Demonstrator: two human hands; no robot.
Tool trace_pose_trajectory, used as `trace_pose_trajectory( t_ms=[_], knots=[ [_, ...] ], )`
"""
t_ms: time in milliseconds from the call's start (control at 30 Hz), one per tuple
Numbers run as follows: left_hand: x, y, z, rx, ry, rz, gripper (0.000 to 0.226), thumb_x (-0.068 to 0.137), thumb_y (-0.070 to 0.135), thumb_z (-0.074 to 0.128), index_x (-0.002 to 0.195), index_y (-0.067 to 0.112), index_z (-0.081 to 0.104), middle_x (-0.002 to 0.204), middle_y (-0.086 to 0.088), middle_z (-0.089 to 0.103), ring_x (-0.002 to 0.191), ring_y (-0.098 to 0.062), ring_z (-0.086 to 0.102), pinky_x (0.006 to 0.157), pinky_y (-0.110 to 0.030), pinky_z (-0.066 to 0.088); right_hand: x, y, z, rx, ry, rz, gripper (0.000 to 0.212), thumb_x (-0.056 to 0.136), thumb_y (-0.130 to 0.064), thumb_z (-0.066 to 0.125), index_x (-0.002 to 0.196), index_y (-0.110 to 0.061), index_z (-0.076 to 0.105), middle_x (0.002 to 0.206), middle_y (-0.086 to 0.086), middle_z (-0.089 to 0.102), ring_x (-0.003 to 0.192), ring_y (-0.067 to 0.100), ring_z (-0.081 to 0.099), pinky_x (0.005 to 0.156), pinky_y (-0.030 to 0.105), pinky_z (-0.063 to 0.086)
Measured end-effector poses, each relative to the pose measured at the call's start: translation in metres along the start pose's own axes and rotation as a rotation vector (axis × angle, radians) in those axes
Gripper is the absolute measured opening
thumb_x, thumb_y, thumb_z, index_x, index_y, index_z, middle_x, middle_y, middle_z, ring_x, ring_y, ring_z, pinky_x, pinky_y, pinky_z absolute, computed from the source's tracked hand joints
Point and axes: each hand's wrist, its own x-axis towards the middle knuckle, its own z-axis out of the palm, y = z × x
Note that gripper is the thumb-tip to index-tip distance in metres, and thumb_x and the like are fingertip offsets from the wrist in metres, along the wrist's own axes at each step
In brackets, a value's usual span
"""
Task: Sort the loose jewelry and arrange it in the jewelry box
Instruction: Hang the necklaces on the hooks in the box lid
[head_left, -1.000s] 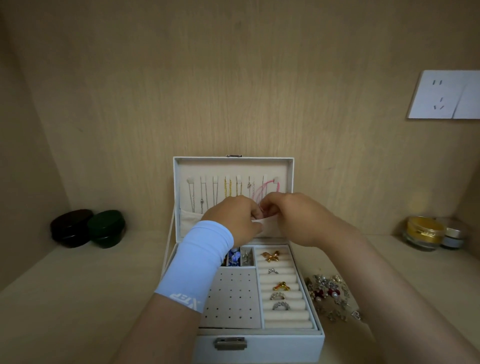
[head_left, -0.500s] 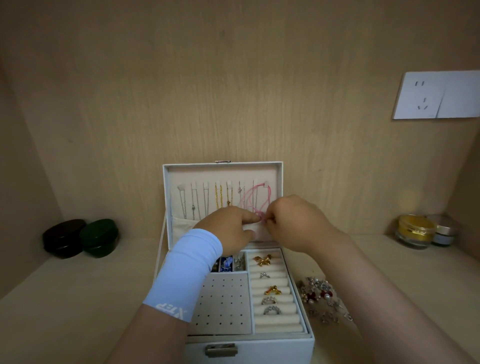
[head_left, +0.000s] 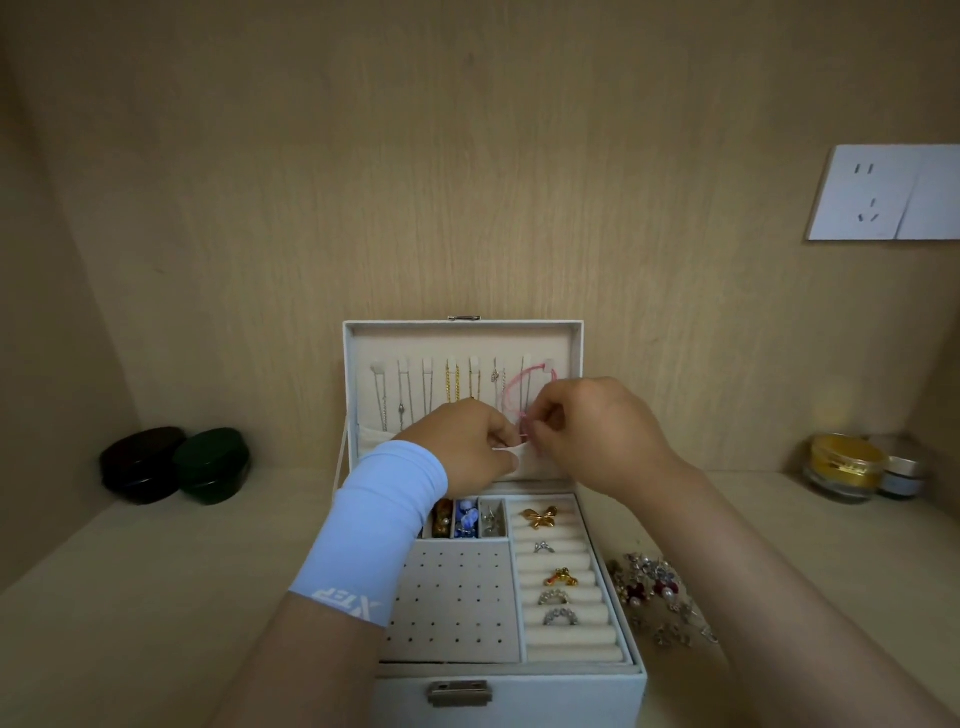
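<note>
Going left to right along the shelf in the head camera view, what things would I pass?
black tin → green tin → jewelry box → loose jewelry pile → gold jar → small silver jar

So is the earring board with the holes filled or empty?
Empty: the perforated earring board shows only bare holes where visible; the sleeve hides its left edge.

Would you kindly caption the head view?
Left hand holds the lid pocket while right hand pinches a pink cord in the jewelry box; loose jewelry beside.
</note>
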Motion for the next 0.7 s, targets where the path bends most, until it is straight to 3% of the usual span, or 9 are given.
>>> trace_pose_trajectory(
  t_ms=[100,200,367,467,600,700],
  knots=[
    [-0.001,-0.002,-0.002,-0.016,-0.022,-0.002,0.036,0.093,0.027,0.063,0.128,0.028,0.064,0.135,0.007,0.06,0.122,-0.012,0.056,0.106,-0.027,0.04,0.003,-0.003,0.0,-0.082,0.087,-0.041,0.016,0.092,-0.026,0.061,0.095,-0.029,0.076,0.096,-0.005,0.069,0.089,0.019,0.064,0.072,0.033,0.053],
    [-0.001,-0.004,-0.003,-0.034,-0.026,-0.003,0.035,0.093,0.028,0.063,0.128,0.029,0.064,0.133,0.008,0.061,0.12,-0.011,0.056,0.104,-0.026,0.041,0.002,0.001,-0.005,-0.122,-0.072,-0.07,0.024,0.092,-0.024,0.056,0.1,-0.034,0.076,0.104,-0.008,0.068,0.096,0.017,0.064,0.075,0.032,0.052],
    [-0.001,-0.004,-0.003,-0.04,-0.004,0.008,0.03,0.093,0.026,0.061,0.123,0.03,0.067,0.124,0.007,0.065,0.111,-0.012,0.059,0.097,-0.024,0.043,0.0,-0.001,-0.011,-0.062,-0.049,-0.079,0.025,0.082,-0.048,0.069,0.1,-0.031,0.074,0.098,-0.008,0.063,0.091,0.013,0.061,0.074,0.032,0.052],
    [-0.003,-0.003,-0.005,-0.069,-0.013,0.003,0.03,0.093,0.025,0.063,0.123,0.029,0.067,0.12,0.007,0.065,0.107,-0.011,0.06,0.095,-0.022,0.042,0.0,-0.005,-0.007,-0.063,-0.143,-0.059,0.014,0.088,-0.037,0.069,0.099,-0.033,0.077,0.097,-0.008,0.069,0.092,0.016,0.064,0.076,0.036,0.054],
    [-0.004,-0.005,-0.006,-0.09,-0.011,0.002,0.028,0.092,0.025,0.064,0.12,0.029,0.069,0.113,0.01,0.066,0.106,-0.011,0.061,0.095,-0.024,0.044,0.003,-0.009,-0.008,-0.115,-0.03,-0.037,0.017,0.094,-0.039,0.063,0.088,-0.028,0.075,0.088,-0.007,0.063,0.083,0.016,0.06,0.063,0.028,0.043],
    [-0.005,-0.004,-0.007,-0.087,-0.023,0.01,0.028,0.093,0.025,0.063,0.12,0.027,0.068,0.116,0.008,0.066,0.105,-0.012,0.061,0.093,-0.023,0.042,0.005,-0.016,-0.004,-0.255,-0.079,-0.077,0.018,0.096,-0.034,0.057,0.098,-0.032,0.075,0.094,-0.005,0.066,0.088,0.019,0.062,0.066,0.028,0.043]
  ],
)
